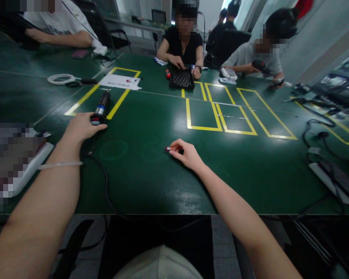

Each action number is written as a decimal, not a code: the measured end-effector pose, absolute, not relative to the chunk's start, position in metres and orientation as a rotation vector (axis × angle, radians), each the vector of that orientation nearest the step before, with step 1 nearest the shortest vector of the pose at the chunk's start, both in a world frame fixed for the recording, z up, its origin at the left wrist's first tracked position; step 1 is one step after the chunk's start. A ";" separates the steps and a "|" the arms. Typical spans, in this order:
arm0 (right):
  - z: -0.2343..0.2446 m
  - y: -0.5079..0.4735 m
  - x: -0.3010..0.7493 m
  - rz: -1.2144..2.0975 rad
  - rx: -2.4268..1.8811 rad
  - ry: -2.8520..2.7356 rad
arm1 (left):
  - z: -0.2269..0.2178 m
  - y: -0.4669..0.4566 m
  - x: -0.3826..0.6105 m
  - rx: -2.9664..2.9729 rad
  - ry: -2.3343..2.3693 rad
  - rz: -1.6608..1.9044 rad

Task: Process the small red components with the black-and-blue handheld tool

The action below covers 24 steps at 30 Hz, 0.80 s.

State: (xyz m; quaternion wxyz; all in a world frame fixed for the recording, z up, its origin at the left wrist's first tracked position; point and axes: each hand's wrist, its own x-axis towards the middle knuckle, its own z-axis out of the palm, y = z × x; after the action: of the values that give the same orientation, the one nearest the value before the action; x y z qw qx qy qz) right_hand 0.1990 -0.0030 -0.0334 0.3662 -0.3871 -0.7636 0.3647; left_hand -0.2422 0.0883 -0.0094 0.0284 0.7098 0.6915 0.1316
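At the left, my left hand point(80, 126) is closed around the near end of a dark cylinder point(101, 106) with a silver section and a blue band. My thumb lies along its near side, and red shows at that end. The cylinder's exact kind is unclear. Near the middle of the table, my right hand point(187, 153) pinches a small red, black and white piece point(168, 148) between thumb and fingertips. It is too small to name, and the fingers cover part of it.
Yellow tape rectangles point(205, 128) mark the green table point(151, 186). A white printed sheet point(119, 82) lies beyond the cylinder. Across the table, a person reaches into a black tray point(182, 79). Black cables point(106, 182) run at left and right, near a white ring point(60, 79) and a power strip point(327, 182).
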 end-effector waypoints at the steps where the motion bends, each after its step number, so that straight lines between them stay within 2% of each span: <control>1: -0.033 -0.003 0.199 0.936 -0.988 -1.961 | -0.009 0.089 -0.240 2.152 2.204 0.361; 3: -0.033 -0.003 0.199 0.938 -0.987 -1.960 | -0.006 0.087 -0.230 2.079 2.325 0.294; 9: -0.034 -0.003 0.198 0.947 -1.003 -1.969 | 0.000 0.073 -0.182 2.130 2.260 0.300; 24: -0.038 0.001 0.200 0.825 -1.089 -1.982 | -0.002 0.018 -0.038 2.445 1.573 0.381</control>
State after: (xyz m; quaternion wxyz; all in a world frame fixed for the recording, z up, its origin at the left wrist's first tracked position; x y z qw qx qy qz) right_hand 0.2002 0.0013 -0.0376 0.3592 -0.4222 -0.7684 0.3198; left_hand -0.0376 0.0179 -0.0018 0.1046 0.8293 0.5334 0.1293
